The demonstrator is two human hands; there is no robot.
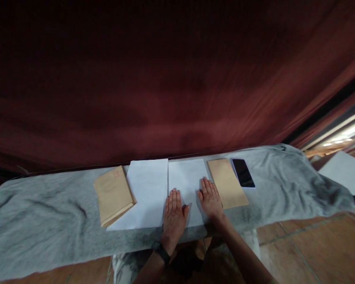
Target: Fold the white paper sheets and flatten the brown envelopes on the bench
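Observation:
A white sheet of paper (187, 173) lies flat in front of me. Both palms rest on it: my left hand (175, 211) near its left edge, my right hand (210, 198) near its right edge. The fingers of each hand are stretched out, and neither holds anything. Left of this sheet lies a stack of white paper (149, 185). A pile of brown envelopes (114, 193) overlaps the stack's left side. Close to my right hand is another brown envelope (227, 185), lying flat.
A phone (243, 173) with a dark screen lies right of the single envelope. Grey cloth (56, 221) covers the narrow table. Behind it hangs a dark red curtain (165, 98). A white panel (346, 171) stands at the far right, above a tiled floor (316, 244).

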